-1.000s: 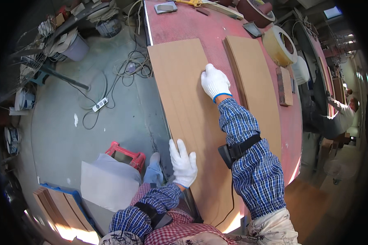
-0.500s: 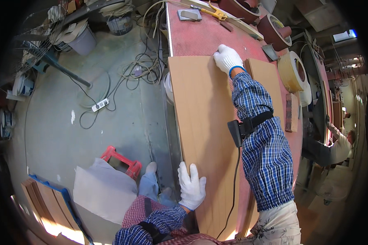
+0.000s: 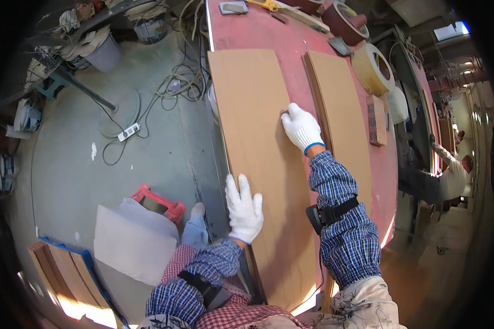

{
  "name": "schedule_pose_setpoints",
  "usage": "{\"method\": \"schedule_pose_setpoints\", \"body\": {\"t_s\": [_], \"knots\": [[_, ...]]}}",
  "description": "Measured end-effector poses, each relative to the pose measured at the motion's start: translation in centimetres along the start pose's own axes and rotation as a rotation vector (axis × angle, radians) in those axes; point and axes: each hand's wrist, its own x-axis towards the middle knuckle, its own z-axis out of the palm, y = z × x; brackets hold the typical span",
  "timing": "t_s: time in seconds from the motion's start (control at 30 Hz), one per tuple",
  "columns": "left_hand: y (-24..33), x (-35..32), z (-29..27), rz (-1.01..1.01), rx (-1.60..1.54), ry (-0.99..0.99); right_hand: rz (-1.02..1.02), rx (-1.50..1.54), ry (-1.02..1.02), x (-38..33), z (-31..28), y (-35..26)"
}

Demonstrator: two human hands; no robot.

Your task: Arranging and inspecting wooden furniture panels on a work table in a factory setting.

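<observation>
A long tan wooden board [image 3: 252, 109] lies lengthwise along the left edge of the red-covered bench. My left hand [image 3: 243, 208], in a white knit glove, rests flat on its left edge with fingers spread. My right hand [image 3: 303, 129], gloved the same way, is closed at the board's right edge. Fingers curl down there, and a small dark bit shows by the fingertips; whatever they grip is too hidden to name. To the right lies a stack of similar boards [image 3: 340, 104], apart from the first one.
On the bench [image 3: 236, 33] are a brick-like block [image 3: 376, 120], a yellowish roll [image 3: 372, 68], a dark red roll [image 3: 346, 24] and a grey block [image 3: 233, 7]. A red stool [image 3: 159, 203], cables and a power strip [image 3: 129, 132] are on the floor. Another person [image 3: 453, 178] works far right.
My right hand has moved from the board's far end toward me along its right edge, still closed. My left hand stays spread on the left edge. The whole view has shifted slightly.
</observation>
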Motion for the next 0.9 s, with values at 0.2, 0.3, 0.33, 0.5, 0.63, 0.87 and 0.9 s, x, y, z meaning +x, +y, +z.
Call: {"method": "schedule_pose_setpoints", "body": {"t_s": [0.2,0.3,0.33,0.5,0.63,0.87,0.9], "knots": [[-1.4,2.7,-0.8,-0.016,-0.056,0.053,0.041,0.05,-0.037,-13.6,2.0,2.9],[-2.5,4.0,-1.1,-0.01,-0.006,0.061,0.042,0.061,-0.025,-21.8,3.9,4.9],[-2.4,4.6,-1.2,-0.002,-0.031,0.067,0.062,0.063,-0.041,-24.5,3.9,5.4],[-2.7,6.7,-1.3,-0.023,-0.051,0.031,0.227,0.042,-0.14,-37.5,6.0,8.1],[-4.9,9.4,-2.3,0.073,0.031,0.076,0.259,0.082,-0.116,-45.5,6.0,7.9],[-5.5,11.2,-2.9,0.161,0.079,0.069,0.325,0.029,-0.005,-60.0,9.1,10.6],[-5.8,11.4,-3.1,0.176,0.077,0.058,0.328,0.056,-0.032,-61.0,9.6,10.6]]}}
